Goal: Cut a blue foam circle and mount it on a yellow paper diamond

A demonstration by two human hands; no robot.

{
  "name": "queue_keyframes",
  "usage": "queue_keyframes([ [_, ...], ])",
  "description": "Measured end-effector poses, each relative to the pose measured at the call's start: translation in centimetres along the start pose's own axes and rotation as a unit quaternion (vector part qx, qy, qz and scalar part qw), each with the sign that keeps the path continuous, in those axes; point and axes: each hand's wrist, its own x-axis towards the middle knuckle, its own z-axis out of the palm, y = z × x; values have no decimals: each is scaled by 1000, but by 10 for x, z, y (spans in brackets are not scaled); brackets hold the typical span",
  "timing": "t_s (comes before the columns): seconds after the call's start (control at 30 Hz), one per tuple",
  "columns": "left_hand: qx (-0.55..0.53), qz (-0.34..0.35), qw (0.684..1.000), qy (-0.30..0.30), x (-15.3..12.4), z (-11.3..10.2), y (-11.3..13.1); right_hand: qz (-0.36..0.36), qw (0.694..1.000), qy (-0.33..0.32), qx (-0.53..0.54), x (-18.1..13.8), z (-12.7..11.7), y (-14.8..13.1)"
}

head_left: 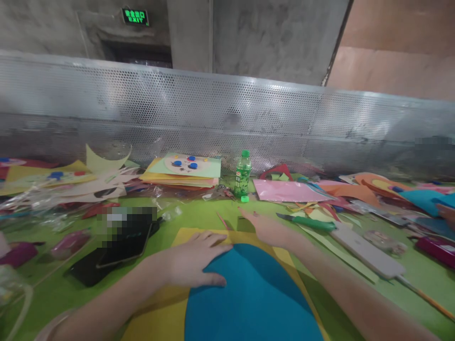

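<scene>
My left hand [195, 259] lies spread on a yellow sheet of paper [159, 308], its thumb and fingertips on the edge of a rounded blue paper shape [249, 293] on top of that sheet. My right hand [266, 228] reaches over the far edge of the yellow sheet, fingers stretched out and nothing seen in them. A thin reddish stick [223, 220] lies between the two hands, too blurred to name. Just right of my right hand is a green-handled craft knife [313, 222], its dark tip towards the hand.
A green drink bottle [243, 174] stands behind my hands. A stack of coloured paper [185, 177] is to its left, a pink sheet [289, 190] to its right. A black phone [128, 241] lies left, a white phone [368, 248] right. A perforated metal barrier [227, 113] runs behind.
</scene>
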Motion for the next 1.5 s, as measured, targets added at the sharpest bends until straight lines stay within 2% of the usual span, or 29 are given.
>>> queue_keyframes([
  [0.17,7,-2,1000,-3,0,-1,1,-15,1000,-5,-12,2,3,-2],
  [0.37,13,-1,1000,-1,0,1,-1,1,998,-67,13,-2,0,3],
  [0.57,7,-3,1000,-2,0,0,0,-48,999,-13,-7,7,10,8],
  [0.67,9,-1,1000,-2,1,0,0,-36,999,1,-8,8,11,9],
  [0.87,12,6,1000,7,0,0,0,-39,999,-15,23,4,8,4],
  [1.03,12,5,1000,5,0,0,0,-41,999,-11,0,10,9,2],
  [1.2,3,5,1000,5,0,1,-1,-26,1000,9,3,11,9,7],
  [1.4,6,2,1000,2,0,1,-1,-43,996,10,72,11,12,15],
  [1.5,7,0,1000,0,1,1,-1,-27,998,15,57,13,13,20],
])
